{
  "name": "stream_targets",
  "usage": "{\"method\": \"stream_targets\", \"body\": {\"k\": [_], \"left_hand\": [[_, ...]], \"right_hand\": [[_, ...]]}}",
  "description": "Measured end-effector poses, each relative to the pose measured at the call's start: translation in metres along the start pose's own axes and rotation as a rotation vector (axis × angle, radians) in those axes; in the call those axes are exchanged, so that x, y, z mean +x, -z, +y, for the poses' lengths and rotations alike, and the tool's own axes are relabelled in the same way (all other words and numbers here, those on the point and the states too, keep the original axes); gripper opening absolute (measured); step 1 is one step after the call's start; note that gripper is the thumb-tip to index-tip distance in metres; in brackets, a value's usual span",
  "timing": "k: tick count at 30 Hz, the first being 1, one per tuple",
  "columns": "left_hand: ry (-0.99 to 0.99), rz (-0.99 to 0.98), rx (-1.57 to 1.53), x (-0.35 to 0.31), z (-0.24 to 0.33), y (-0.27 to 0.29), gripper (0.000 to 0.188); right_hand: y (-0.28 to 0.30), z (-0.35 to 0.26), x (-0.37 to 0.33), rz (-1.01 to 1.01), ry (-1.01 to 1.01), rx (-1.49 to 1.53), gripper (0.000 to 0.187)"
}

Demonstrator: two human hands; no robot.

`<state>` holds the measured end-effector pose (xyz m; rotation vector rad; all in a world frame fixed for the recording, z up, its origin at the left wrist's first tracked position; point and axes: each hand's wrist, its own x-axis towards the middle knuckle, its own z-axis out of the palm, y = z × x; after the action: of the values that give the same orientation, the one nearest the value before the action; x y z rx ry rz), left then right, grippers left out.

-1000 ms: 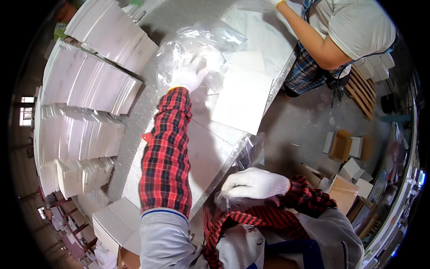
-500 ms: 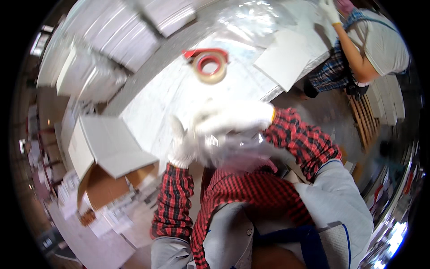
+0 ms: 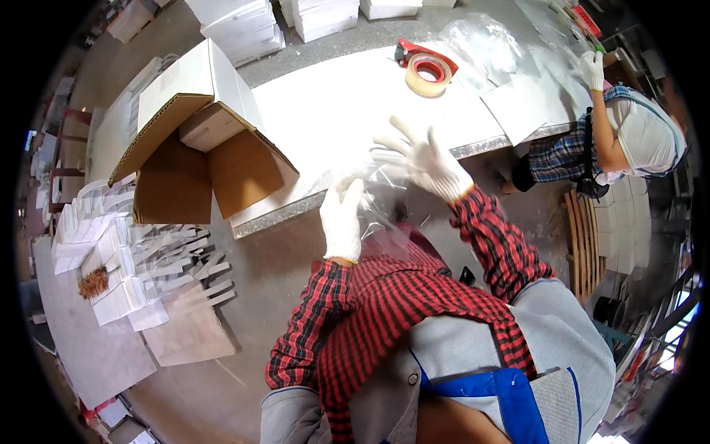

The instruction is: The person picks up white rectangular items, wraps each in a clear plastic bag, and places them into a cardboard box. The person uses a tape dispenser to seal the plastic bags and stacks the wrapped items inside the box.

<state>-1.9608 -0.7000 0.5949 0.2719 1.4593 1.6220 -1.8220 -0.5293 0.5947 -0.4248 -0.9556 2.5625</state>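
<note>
Handling a clear plastic bag [image 3: 381, 203] at the worktable's [image 3: 473, 147] near edge.
The left gloved hand [image 3: 342, 222] appears to pinch it; the right gloved hand [image 3: 438, 166] is released, fingers spread. Opening the bag seems underway; next probably calls for a right-hand grip.

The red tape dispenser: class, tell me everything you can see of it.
The tape dispenser lies on its side on the white tabletop: a red frame, dark at left, behind a translucent, yellowish tape roll with a red, open core. Clear plastic lies to its right; the left hand and right hand are apart from it.
</note>
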Motion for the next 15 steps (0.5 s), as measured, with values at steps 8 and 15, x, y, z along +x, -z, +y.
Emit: {"method": "stream_targets", "body": {"k": [8,15], "left_hand": [[0.018,-0.175,0.015,0.012,-0.048,-0.009,0.037],[0.008,-0.215,0.422,0.024,-0.089,0.004,0.034]], "right_hand": [[-0.03,0.01,-0.008,0.47,0.18,-0.761,0.089],[0.011,-0.004,0.04,0.533,0.216,-0.632,0.03]]}}
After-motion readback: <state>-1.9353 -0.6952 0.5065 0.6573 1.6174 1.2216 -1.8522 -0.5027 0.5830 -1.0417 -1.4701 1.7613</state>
